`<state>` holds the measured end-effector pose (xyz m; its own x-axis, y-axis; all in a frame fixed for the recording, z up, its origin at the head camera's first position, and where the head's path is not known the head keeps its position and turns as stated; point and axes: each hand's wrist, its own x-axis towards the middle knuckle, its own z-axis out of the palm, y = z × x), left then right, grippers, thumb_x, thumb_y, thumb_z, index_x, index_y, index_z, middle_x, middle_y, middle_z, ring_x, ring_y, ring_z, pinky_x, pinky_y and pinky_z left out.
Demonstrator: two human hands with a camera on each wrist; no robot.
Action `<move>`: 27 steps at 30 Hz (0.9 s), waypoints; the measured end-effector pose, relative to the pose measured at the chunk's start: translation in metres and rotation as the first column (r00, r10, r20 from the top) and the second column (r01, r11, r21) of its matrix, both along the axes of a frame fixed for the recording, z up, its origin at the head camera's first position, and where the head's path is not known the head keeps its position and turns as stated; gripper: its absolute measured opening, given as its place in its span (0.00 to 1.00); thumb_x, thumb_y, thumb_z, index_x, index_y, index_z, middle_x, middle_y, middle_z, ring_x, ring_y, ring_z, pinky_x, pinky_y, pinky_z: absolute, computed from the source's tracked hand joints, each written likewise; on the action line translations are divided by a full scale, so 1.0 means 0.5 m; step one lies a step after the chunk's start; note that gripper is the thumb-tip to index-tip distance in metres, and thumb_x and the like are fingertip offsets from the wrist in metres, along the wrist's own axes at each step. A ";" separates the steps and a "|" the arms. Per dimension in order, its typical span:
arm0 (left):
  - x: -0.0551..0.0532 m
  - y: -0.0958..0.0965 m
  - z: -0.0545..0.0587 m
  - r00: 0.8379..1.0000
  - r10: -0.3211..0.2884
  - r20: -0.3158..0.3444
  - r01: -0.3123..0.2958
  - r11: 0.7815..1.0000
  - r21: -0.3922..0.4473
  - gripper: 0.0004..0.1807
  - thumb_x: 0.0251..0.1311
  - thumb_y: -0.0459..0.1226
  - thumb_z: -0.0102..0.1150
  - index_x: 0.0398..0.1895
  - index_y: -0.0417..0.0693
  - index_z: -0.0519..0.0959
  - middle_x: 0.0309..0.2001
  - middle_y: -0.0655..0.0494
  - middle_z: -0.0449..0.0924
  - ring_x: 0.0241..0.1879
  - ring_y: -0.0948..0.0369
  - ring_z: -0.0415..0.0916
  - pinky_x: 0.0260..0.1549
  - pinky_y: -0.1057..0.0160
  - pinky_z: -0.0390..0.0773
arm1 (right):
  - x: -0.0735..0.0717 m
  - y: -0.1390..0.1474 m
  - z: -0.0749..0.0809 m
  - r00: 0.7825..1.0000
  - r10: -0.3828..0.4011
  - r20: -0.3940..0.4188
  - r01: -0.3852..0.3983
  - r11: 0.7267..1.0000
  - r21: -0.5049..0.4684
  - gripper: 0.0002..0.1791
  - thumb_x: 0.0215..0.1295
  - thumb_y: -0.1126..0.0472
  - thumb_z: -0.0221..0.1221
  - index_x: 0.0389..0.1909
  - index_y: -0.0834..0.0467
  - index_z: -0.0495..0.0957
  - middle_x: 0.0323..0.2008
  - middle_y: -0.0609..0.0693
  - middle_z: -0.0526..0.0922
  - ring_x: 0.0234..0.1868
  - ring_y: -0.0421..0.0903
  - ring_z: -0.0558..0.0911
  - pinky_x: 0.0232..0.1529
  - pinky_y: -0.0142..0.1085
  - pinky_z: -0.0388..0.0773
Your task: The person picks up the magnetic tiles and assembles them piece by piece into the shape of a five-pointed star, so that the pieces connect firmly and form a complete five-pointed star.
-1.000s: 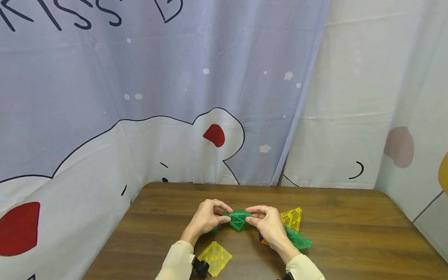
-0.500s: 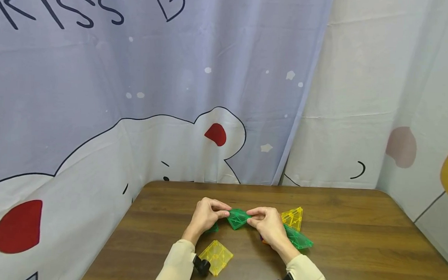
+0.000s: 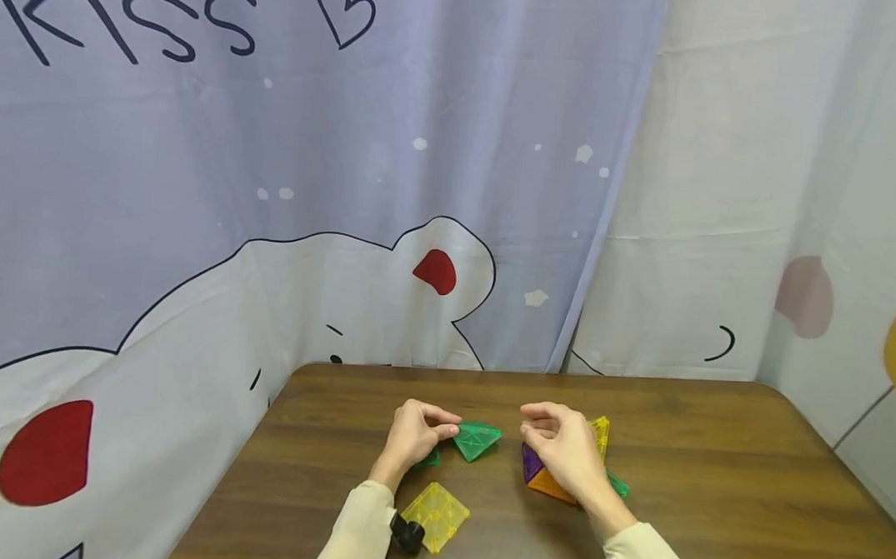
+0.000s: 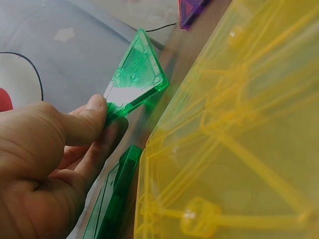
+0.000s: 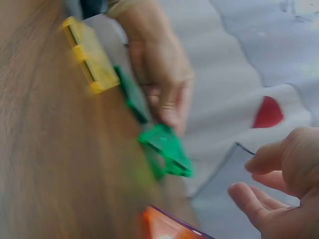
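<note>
My left hand pinches a translucent green triangular magnetic tile by one corner between thumb and fingers. In the left wrist view the tile stands tilted, its free point away from the thumb. Under the same hand a second green tile lies on the table, partly hidden in the head view. My right hand is apart from the held tile, thumb and fingers spread with nothing between them. It hovers over a purple tile and an orange tile, partly hiding them.
A yellow square tile lies beside the left wrist, its edge overlapped by the black wrist camera. Past the right hand show parts of another yellow tile and a green one. Curtains hang behind the wooden table.
My right hand has let go of the green tile and moved to the right, uncovering the purple and orange tiles. The left hand keeps its pinch, nearly in place.
</note>
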<state>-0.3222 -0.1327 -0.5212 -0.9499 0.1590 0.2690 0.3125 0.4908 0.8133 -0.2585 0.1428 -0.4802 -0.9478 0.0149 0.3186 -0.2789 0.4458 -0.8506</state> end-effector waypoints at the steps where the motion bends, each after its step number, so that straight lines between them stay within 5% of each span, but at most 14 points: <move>1: 0.000 0.002 -0.001 1.000 0.002 0.004 -0.002 1.000 0.004 0.04 0.63 0.35 0.82 0.39 0.52 0.97 0.40 0.58 0.95 0.47 0.56 0.91 0.52 0.51 0.90 | 0.008 0.017 0.008 1.000 -0.015 -0.022 0.015 1.000 -0.004 0.12 0.71 0.69 0.73 0.53 0.58 0.91 0.47 0.55 0.93 0.45 0.48 0.93 0.48 0.34 0.89; 6: 0.001 0.006 -0.002 1.000 0.016 0.006 -0.016 1.000 0.014 0.04 0.62 0.34 0.82 0.38 0.51 0.97 0.39 0.57 0.95 0.46 0.57 0.91 0.51 0.53 0.90 | 0.050 0.112 0.020 0.990 -0.113 -0.089 0.117 0.992 0.045 0.13 0.73 0.62 0.74 0.55 0.55 0.91 0.53 0.56 0.91 0.47 0.45 0.91 0.46 0.29 0.85; 11: 0.002 0.006 0.000 1.000 0.018 0.014 -0.018 1.000 0.023 0.04 0.62 0.33 0.82 0.39 0.49 0.97 0.40 0.55 0.95 0.44 0.58 0.91 0.50 0.53 0.90 | 0.091 0.194 -0.009 0.992 -0.124 -0.035 0.128 0.979 0.161 0.21 0.74 0.51 0.75 0.63 0.53 0.88 0.62 0.55 0.86 0.60 0.53 0.86 0.54 0.36 0.85; 17: 0.006 0.003 -0.005 0.999 0.022 0.044 -0.023 0.999 0.030 0.04 0.63 0.32 0.82 0.40 0.48 0.97 0.41 0.54 0.95 0.44 0.58 0.91 0.50 0.53 0.90 | 0.109 0.239 -0.070 0.991 -0.028 0.128 0.010 0.990 0.137 0.27 0.72 0.50 0.77 0.67 0.56 0.85 0.69 0.61 0.81 0.67 0.62 0.81 0.50 0.34 0.84; 23: 0.003 0.003 -0.007 0.999 0.023 0.050 -0.025 0.999 0.043 0.04 0.64 0.33 0.81 0.40 0.49 0.97 0.41 0.55 0.95 0.44 0.60 0.91 0.49 0.56 0.90 | 0.098 0.257 -0.098 0.966 0.092 0.240 -0.099 0.995 0.020 0.24 0.74 0.55 0.74 0.67 0.57 0.85 0.68 0.59 0.84 0.61 0.49 0.86 0.52 0.33 0.85; 27: 0.001 0.005 -0.003 0.999 0.017 0.048 -0.019 0.999 0.040 0.04 0.64 0.33 0.81 0.40 0.50 0.97 0.41 0.55 0.95 0.43 0.61 0.91 0.48 0.57 0.90 | 0.090 0.272 -0.099 0.955 0.178 0.237 -0.175 0.984 -0.034 0.24 0.78 0.54 0.71 0.69 0.58 0.84 0.66 0.60 0.86 0.55 0.42 0.88 0.52 0.34 0.86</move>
